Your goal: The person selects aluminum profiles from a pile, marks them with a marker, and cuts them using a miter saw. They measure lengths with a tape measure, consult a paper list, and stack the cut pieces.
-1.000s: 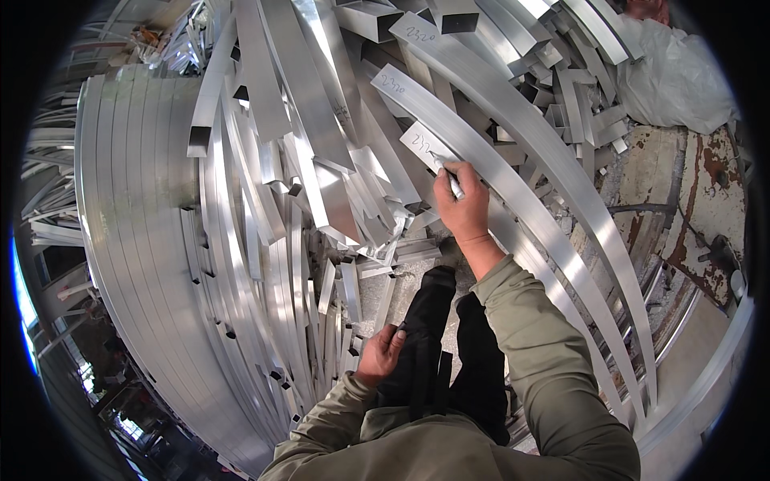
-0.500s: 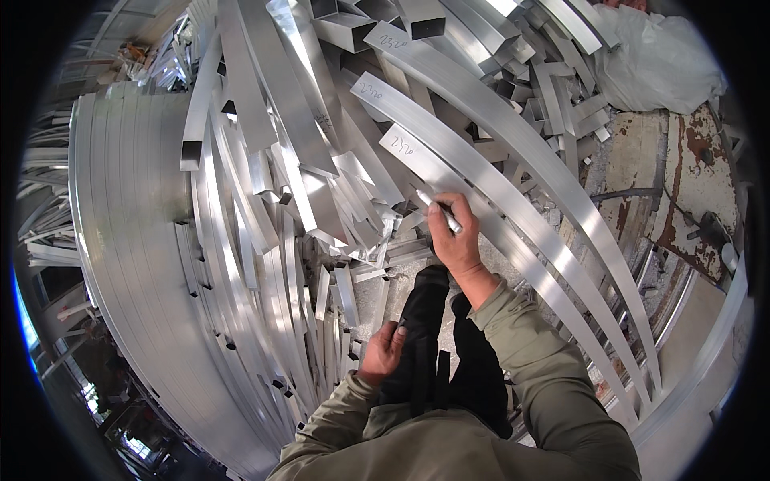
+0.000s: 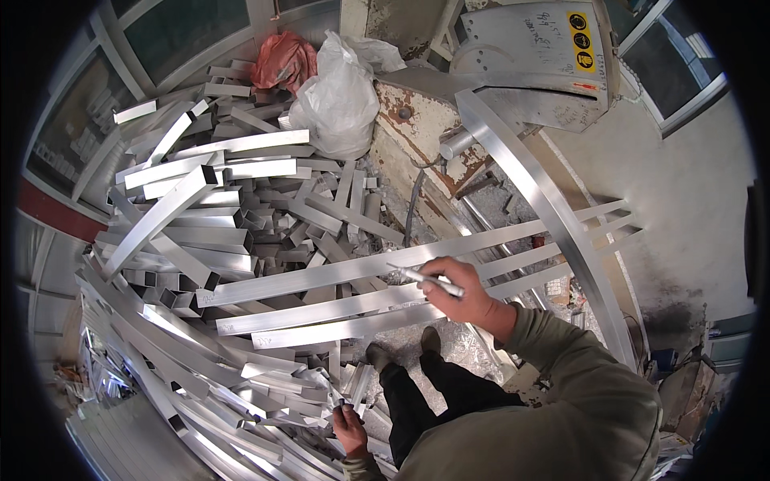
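My right hand (image 3: 467, 295) is closed around a white marker pen (image 3: 435, 282), its tip pointing left. It is over three long aluminium tubes (image 3: 337, 271) that lie side by side, running from the offcut pile toward the right. Handwritten marks show at their left ends. Whether the pen touches a tube, I cannot tell. My left hand (image 3: 350, 433) is low in the picture, beside my legs and close to loose aluminium pieces (image 3: 273, 377). Its fingers are curled by a small dark and pale shape that I cannot make out.
Many cut aluminium tubes (image 3: 216, 236) are heaped at the left. Behind them sit a white plastic bag (image 3: 337, 104) and a red bag (image 3: 285, 62). A grey machine guard (image 3: 521, 48) with a yellow label stands at the back, and a broad aluminium bar (image 3: 545, 200) crosses the right side.
My view has turned right, bringing the machine and bags into fuller sight. The pen has gone from near the tubes' marked ends to farther along them. Both hands remain curled.
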`<state>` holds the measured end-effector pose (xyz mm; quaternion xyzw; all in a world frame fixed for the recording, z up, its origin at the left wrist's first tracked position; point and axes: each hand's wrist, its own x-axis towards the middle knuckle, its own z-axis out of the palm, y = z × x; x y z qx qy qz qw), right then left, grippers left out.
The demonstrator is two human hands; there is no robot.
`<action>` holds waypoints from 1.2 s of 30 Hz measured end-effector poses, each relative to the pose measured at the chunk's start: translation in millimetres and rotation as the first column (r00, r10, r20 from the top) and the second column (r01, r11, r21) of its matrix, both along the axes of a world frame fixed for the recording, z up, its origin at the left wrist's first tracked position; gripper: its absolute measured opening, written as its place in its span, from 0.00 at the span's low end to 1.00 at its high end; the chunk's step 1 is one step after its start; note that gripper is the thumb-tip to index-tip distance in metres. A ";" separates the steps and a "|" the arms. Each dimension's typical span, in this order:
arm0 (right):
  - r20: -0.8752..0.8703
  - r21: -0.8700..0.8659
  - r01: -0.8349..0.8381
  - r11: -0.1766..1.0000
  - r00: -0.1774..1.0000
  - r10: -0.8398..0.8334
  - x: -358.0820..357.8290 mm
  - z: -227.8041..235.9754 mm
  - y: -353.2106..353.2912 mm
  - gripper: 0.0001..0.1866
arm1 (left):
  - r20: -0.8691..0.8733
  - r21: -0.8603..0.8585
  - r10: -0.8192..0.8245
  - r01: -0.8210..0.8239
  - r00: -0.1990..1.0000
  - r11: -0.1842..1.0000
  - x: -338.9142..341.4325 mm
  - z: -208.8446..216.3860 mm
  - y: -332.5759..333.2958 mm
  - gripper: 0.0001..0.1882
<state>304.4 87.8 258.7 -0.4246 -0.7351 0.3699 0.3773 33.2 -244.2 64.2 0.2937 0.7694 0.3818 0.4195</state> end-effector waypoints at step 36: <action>-0.179 0.053 0.771 0.635 0.633 -0.753 120.4 57.8 252.8 0.15 | -0.166 -0.021 -0.120 0.118 0.979 0.993 -15.7 55.5 -17.5 0.20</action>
